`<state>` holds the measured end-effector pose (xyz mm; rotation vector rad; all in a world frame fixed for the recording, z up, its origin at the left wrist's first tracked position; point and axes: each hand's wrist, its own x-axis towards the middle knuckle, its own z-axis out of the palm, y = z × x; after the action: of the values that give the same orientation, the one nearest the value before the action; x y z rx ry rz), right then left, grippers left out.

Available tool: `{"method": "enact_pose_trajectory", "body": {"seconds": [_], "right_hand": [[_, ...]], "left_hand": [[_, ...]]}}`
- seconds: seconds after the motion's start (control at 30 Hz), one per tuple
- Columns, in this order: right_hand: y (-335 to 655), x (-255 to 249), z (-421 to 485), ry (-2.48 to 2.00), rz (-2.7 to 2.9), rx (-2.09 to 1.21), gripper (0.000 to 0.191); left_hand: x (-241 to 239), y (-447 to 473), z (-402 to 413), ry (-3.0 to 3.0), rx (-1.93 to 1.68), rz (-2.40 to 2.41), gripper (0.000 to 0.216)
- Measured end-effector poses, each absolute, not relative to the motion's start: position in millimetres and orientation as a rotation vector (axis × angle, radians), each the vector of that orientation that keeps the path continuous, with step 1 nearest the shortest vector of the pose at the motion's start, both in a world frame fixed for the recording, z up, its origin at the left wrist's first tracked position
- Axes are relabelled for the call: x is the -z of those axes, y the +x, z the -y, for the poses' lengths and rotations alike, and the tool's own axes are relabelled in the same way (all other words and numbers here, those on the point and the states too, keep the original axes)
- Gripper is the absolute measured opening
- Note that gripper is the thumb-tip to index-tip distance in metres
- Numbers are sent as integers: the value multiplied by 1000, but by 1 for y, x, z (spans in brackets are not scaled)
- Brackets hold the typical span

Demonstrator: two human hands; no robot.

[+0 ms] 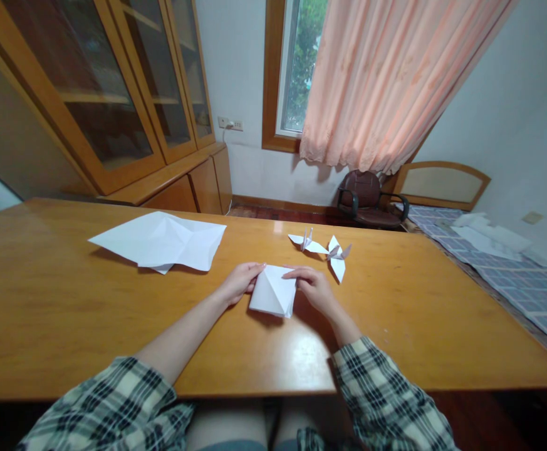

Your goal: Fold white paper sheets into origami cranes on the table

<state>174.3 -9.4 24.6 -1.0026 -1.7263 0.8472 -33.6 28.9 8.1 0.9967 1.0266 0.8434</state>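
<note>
Between my two hands is a folded white paper square (pixel 273 291) with a diagonal crease, tilted just above the wooden table. My left hand (pixel 244 282) pinches its upper left edge, thumb along the top. At the upper right edge, my right hand (pixel 313 287) grips the paper, its fingers reaching over the front face. Two folded paper cranes, one (pixel 307 242) with wings spread and another (pixel 338 257) beside it, rest on the table beyond my right hand. Creased white sheets (pixel 160 241) lie to the left, past my left hand.
The wooden table (pixel 89 326) spans the view, its front edge close to my lap. Behind it stand a glass-door cabinet (pixel 127 81) at left and a brown armchair (pixel 367 194). A bed (pixel 503 250) with a checked cover is at right, under a pink curtain (pixel 386 81) and wall.
</note>
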Motion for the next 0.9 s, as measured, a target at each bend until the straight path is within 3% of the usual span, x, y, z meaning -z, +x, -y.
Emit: {"method": "enact_pose_trajectory", "body": {"seconds": [0.43,0.63,0.9], "right_hand": [[175,-14,4,-1066,1641,-907,34],[172,-21,7,-1139,1417,-1196,26],[166,-13,5,-1316,1464,-1257,38]], "left_hand": [[-6,-33,-28,1079,-890,-1004,44],[-3,-33,-29,1121,-915,-1018,44],[-5,-25,-19,1230,-862,-986,37]]}}
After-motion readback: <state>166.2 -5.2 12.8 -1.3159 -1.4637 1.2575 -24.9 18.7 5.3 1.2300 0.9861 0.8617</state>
